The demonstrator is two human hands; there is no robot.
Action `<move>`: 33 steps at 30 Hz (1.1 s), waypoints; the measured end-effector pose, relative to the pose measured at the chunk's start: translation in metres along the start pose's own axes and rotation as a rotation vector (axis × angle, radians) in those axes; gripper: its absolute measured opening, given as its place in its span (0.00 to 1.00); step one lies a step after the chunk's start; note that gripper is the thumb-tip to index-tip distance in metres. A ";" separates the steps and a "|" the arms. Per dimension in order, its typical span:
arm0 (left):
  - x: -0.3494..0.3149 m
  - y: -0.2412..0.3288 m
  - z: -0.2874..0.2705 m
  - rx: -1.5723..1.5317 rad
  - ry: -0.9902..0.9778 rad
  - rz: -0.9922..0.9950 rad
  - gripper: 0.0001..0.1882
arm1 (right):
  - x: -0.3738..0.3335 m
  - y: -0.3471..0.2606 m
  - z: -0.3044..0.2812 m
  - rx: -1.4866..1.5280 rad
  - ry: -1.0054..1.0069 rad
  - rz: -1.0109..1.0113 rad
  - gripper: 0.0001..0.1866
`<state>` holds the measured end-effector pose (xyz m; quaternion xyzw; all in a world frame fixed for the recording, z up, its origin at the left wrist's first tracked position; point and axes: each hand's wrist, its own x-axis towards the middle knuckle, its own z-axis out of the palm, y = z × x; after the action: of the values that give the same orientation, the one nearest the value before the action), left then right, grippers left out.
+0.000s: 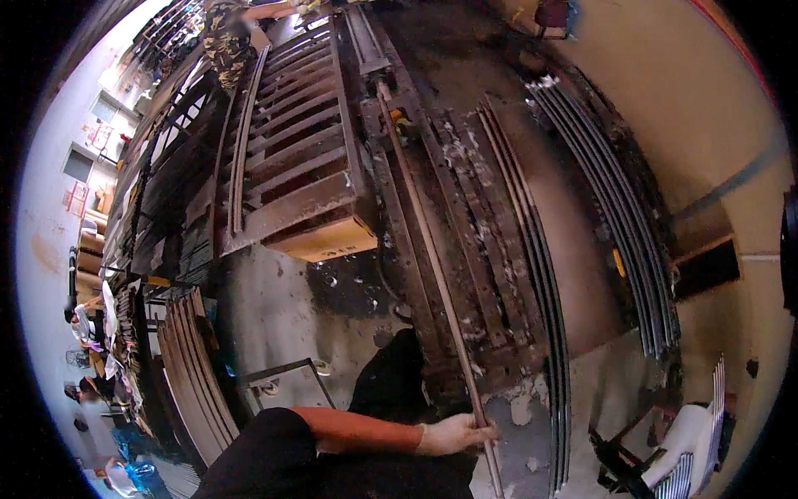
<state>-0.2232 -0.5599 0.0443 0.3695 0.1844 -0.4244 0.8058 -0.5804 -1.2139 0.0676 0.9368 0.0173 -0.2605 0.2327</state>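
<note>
My left hand (457,434), in a white glove, is closed around a long thin metal rod (428,249) near its lower end. The forearm reaches across from the lower left, bare below a black sleeve. From my hand the rod slants up and away over a dark, grimy machine bed (474,241), toward a metal cylinder-like fitting (376,65) at the far end. My right hand is outside the picture. Beside the rod on the right lie several long dark rods (532,241), running along the bed.
Another bundle of rods (611,191) lies farther right. A slatted metal frame (303,150) with a yellowish box (324,239) at its near end stands left. Long strips (195,366) lean lower left. A person in camouflage clothing (229,41) stands at the far left end. A white chair (686,445) is lower right.
</note>
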 end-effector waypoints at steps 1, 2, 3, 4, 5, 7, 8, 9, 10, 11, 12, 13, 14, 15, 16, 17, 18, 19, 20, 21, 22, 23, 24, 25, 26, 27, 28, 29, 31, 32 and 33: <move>-0.008 0.010 -0.008 0.063 0.021 0.053 0.21 | 0.003 -0.005 -0.018 0.109 -0.140 0.001 0.23; -0.016 0.019 -0.015 0.122 0.050 0.108 0.20 | 0.010 -0.015 -0.037 0.216 -0.286 -0.010 0.24; -0.046 0.068 -0.016 0.185 0.100 0.108 0.19 | 0.014 -0.035 -0.050 0.316 -0.214 -0.015 0.24; -0.063 0.092 -0.035 0.148 0.190 0.118 0.17 | 0.031 -0.054 -0.067 0.405 -0.138 -0.032 0.25; -0.078 0.113 -0.051 0.122 0.276 0.122 0.16 | 0.043 -0.078 -0.085 0.499 -0.066 -0.050 0.25; -0.084 0.124 -0.138 0.365 0.564 0.165 0.16 | 0.090 -0.148 -0.137 0.543 -0.363 -0.098 0.28; -0.104 0.181 -0.157 0.496 0.712 0.130 0.14 | 0.113 -0.193 -0.189 0.555 -0.514 -0.099 0.29; -0.115 0.220 -0.185 0.612 0.844 0.170 0.14 | 0.136 -0.244 -0.270 0.640 -0.499 -0.124 0.28; -0.127 0.255 -0.213 0.703 0.976 0.226 0.14 | 0.150 -0.284 -0.285 0.668 -0.535 -0.175 0.29; -0.137 0.291 -0.243 0.723 1.078 0.253 0.14 | 0.167 -0.326 -0.304 0.818 -0.580 -0.224 0.31; -0.145 0.320 -0.276 0.733 1.178 0.265 0.15 | 0.186 -0.371 -0.338 1.013 -0.477 -0.398 0.33; -0.150 0.335 -0.319 0.695 1.246 0.267 0.16 | 0.191 -0.425 -0.412 0.757 -0.608 -0.145 0.30; -0.157 0.351 -0.359 0.655 1.316 0.270 0.18 | 0.215 -0.459 -0.427 0.895 -0.580 -0.372 0.30; -0.153 0.376 -0.397 0.629 1.359 0.292 0.20 | 0.237 -0.495 -0.432 1.042 -0.526 -0.576 0.31; -0.165 0.390 -0.427 0.624 1.422 0.284 0.20 | 0.247 -0.527 -0.448 1.066 -0.434 -0.663 0.31; -0.171 0.403 -0.448 0.698 1.463 0.240 0.20 | 0.244 -0.558 -0.469 1.100 -0.345 -0.731 0.31; -0.176 0.412 -0.467 0.825 1.513 0.170 0.20 | 0.238 -0.581 -0.493 1.064 -0.318 -0.715 0.31; -0.182 0.420 -0.484 0.979 1.575 0.092 0.20 | 0.239 -0.599 -0.514 1.027 -0.284 -0.703 0.32; -0.185 0.424 -0.496 1.103 1.631 0.033 0.20 | 0.244 -0.614 -0.526 1.038 -0.229 -0.711 0.32; -0.167 0.434 -0.471 1.009 1.692 -0.017 0.24 | 0.252 -0.627 -0.528 1.044 -0.174 -0.677 0.31; -0.164 0.431 -0.470 1.049 1.742 -0.032 0.26 | 0.255 -0.635 -0.525 1.047 -0.120 -0.674 0.31; -0.161 0.426 -0.469 1.089 1.794 -0.046 0.29 | 0.254 -0.641 -0.516 1.036 -0.109 -0.651 0.31; -0.153 0.430 -0.448 1.108 1.758 -0.093 0.28 | 0.259 -0.649 -0.508 1.032 -0.089 -0.616 0.30; -0.152 0.427 -0.450 1.131 1.770 -0.146 0.27 | 0.258 -0.655 -0.499 1.028 -0.076 -0.597 0.30; -0.152 0.426 -0.451 1.099 1.793 -0.170 0.26 | 0.256 -0.654 -0.488 1.073 -0.135 -0.609 0.31; -0.147 0.420 -0.452 1.067 1.804 -0.201 0.25 | 0.252 -0.645 -0.481 1.033 -0.219 -0.591 0.31; -0.141 0.417 -0.445 1.116 1.825 -0.229 0.25 | 0.248 -0.630 -0.476 0.993 -0.301 -0.563 0.32; -0.141 0.423 -0.445 1.087 1.777 -0.265 0.24 | 0.244 -0.614 -0.466 0.954 -0.384 -0.534 0.33; -0.140 0.422 -0.441 1.109 1.767 -0.233 0.24 | 0.212 -0.567 -0.391 0.937 -0.388 -0.525 0.35; -0.148 0.425 -0.443 1.156 1.712 -0.276 0.26 | 0.187 -0.535 -0.331 1.002 -0.539 -0.454 0.37; -0.153 0.417 -0.463 1.197 1.752 -0.213 0.27 | 0.155 -0.493 -0.291 0.874 -0.526 -0.355 0.33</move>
<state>0.0393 0.0251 0.0162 0.8637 0.4924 -0.1004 0.0383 -0.3826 -0.6592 0.0000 0.8323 0.0067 -0.5044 -0.2298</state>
